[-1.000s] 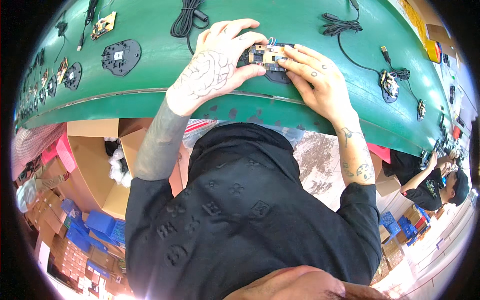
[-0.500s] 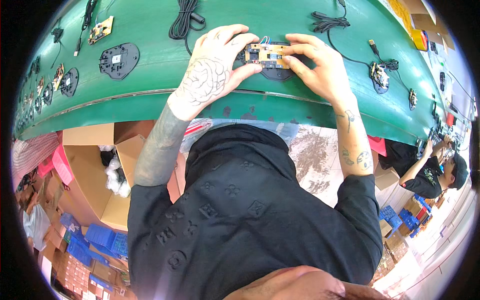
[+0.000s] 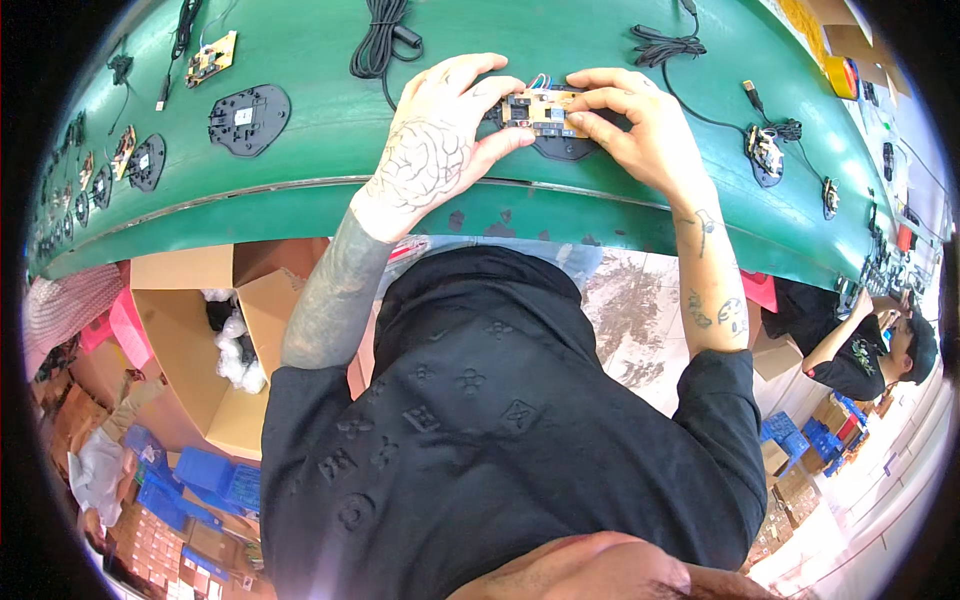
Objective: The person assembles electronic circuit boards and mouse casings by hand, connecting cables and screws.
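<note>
Over the green surface, a tan circuit board (image 3: 548,124) with black parts and thin coloured wires lies on a black plastic base plate (image 3: 565,150). My left hand (image 3: 440,135) grips the board's left end, thumb at its near edge and fingers at the far side. On the right end, my right hand (image 3: 645,125) pinches the board with thumb and fingertips. The fingers partly cover both board and plate. Beyond my left hand lies a coiled black cable (image 3: 378,45), its lead running down behind that hand.
A bare black base plate (image 3: 248,120) and another circuit board (image 3: 211,60) lie to the left. Right of me are a coiled cable (image 3: 668,45) and a plate with a board (image 3: 766,155). An open carton (image 3: 190,340) stands below the edge. A co-worker (image 3: 850,335) is at far right.
Both hands, the board and the plate under it have shifted slightly right in the picture. The parts on the green surface have shifted right too. My grip looks the same.
</note>
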The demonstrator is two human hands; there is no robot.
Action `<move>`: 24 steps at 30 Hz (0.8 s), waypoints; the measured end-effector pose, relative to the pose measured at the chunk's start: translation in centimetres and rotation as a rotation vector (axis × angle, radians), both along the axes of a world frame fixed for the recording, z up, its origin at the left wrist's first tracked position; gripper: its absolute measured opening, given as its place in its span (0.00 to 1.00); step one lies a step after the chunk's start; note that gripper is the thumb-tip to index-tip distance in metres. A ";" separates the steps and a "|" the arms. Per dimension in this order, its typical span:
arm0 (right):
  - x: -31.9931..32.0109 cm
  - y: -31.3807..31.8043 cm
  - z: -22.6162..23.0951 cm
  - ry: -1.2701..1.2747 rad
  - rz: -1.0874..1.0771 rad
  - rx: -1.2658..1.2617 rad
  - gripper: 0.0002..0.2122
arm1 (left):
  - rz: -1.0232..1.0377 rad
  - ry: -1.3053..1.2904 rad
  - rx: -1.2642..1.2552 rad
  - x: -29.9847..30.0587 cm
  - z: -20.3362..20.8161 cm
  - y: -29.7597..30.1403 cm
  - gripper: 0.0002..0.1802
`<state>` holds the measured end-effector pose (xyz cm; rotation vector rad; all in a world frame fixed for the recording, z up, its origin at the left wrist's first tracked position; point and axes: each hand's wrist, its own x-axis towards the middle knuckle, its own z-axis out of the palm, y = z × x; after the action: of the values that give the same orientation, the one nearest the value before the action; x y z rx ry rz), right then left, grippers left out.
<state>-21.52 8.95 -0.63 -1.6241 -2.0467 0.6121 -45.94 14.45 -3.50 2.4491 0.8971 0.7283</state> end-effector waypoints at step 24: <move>0.3 -0.6 -1.2 0.139 -0.116 -0.022 0.08 | -0.014 0.125 0.078 -0.7 0.4 -0.4 0.10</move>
<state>-21.22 8.39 -1.85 -1.6511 -1.8391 0.6879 -46.60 14.07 -3.07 2.5909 0.9122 0.6217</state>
